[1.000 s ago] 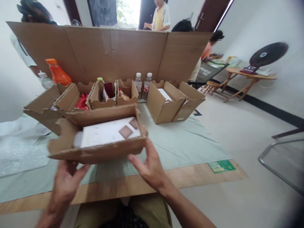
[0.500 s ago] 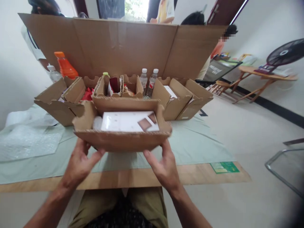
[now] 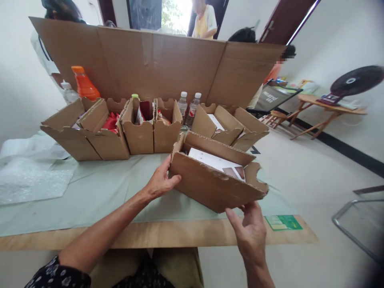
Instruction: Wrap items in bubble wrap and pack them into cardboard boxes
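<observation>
An open-topped cardboard box (image 3: 210, 180) is between my hands at the right front of the table, turned at an angle. Inside it lies a white carton (image 3: 216, 164) with brown square pictures at one end. My left hand (image 3: 163, 180) grips the box's left end, thumb on the near wall and fingers behind. At the lower right corner, my right hand (image 3: 249, 228) supports the box from below, its fingertips partly hidden under it. Just behind stand more cardboard boxes (image 3: 223, 124) of the same kind, close to the held one.
Further cardboard boxes (image 3: 138, 136) line the back, with two clear bottles (image 3: 192, 110) among them. An orange bottle (image 3: 85, 84) stands before a tall cardboard panel (image 3: 162, 60). Bubble wrap (image 3: 45, 180) lies at left. A fan (image 3: 355, 82) and several people are beyond.
Both hands have carried the cardboard box from the middle toward the right and turned it, its right end now nearer me. The boxes behind the middle are now uncovered.
</observation>
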`<state>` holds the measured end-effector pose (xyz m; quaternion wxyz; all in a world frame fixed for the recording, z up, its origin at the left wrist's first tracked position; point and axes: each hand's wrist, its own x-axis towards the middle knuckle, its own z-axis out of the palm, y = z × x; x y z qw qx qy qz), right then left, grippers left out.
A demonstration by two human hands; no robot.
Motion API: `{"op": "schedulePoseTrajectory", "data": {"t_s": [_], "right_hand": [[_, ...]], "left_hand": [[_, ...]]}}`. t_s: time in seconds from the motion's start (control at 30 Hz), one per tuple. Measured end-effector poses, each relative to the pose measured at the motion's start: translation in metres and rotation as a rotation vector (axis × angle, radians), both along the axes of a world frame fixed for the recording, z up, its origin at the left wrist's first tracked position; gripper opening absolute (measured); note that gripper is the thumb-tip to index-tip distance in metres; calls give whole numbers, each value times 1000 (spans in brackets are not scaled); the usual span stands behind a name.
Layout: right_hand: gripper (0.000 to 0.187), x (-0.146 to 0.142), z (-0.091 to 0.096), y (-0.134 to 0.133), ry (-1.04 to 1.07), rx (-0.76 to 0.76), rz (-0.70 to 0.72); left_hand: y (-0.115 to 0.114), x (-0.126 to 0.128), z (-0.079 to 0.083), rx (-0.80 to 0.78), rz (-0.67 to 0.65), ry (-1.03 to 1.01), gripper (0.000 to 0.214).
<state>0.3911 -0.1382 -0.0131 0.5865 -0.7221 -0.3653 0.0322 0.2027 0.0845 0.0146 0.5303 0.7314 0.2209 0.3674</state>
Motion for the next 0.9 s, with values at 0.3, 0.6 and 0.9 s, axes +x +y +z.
{"op": "schedulePoseTrajectory", "data": {"t_s": [0.3, 0.6, 0.9], "right_hand": [[127, 89, -1, 21, 163, -45, 355], [128, 61, 2, 44, 36, 76, 154], [114, -36, 0, 80, -224, 111, -160]], "left_hand": [[9, 2, -34, -10, -49, 29, 63], [16, 0, -55, -37, 31, 123, 79], [13, 0, -68, 156, 8, 224, 83]]}}
